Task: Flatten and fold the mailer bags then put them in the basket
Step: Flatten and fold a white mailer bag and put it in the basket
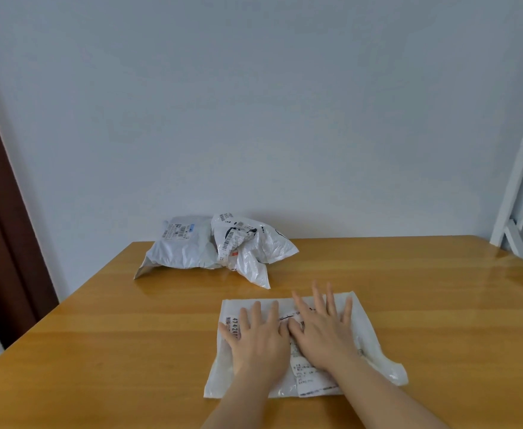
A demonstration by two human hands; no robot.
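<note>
Both hands lie flat, fingers straight and spread, side by side and touching at the thumbs. The left hand [258, 334] and right hand [322, 331] press a flat white plastic mailer bag with a printed label [366, 332] onto the wooden table [130, 335]. Beyond the fingertips, well apart, sit two crumpled white mailer bags [210, 247].

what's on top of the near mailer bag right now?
Both hands lie flat on the near mailer bag: left hand, right hand, fingers spread. A printed shipping label shows between and below them; its middle is covered by the hands.
</note>
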